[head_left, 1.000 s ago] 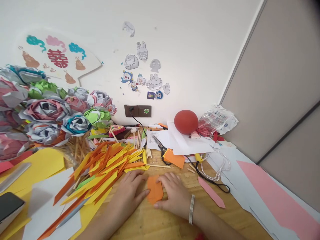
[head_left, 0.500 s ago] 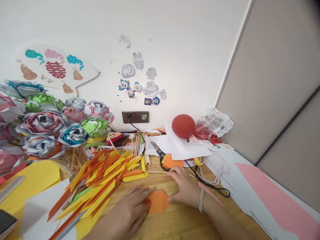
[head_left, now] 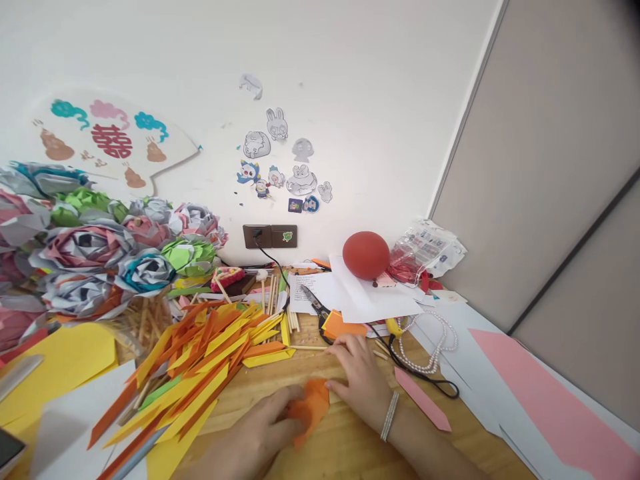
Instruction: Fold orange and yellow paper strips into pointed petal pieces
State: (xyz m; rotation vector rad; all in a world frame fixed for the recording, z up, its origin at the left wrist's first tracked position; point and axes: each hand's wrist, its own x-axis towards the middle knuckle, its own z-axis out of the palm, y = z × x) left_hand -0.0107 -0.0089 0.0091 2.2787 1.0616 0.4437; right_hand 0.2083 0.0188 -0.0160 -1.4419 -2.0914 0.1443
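Note:
A folded piece of orange paper (head_left: 315,408) stands tilted above the wooden table, its lower tip pointing toward me. My left hand (head_left: 267,423) pinches its left side between thumb and fingers. At the upper right edge of the paper, the thumb of my right hand (head_left: 361,379) touches it, while the other fingers are apart from the thumb and hold nothing. Just beyond those fingers lie small orange sheets (head_left: 345,325) and black-handled scissors (head_left: 316,305). A pink folded strip (head_left: 423,399) lies to the right of my right wrist, which wears a bracelet.
To the left is a heap of yellow and orange folded strips (head_left: 200,360), with paper flowers (head_left: 90,245) behind. A red balloon (head_left: 366,255) rests on white paper near the wall. Pearl strands (head_left: 450,340) and a black cord (head_left: 425,373) lie at right, beside large pink and white sheets.
The orange paper has gone from lying flat to being lifted and turned, with my left thumb now gripping it. My right arm has shifted slightly left, uncovering more of the pink strip.

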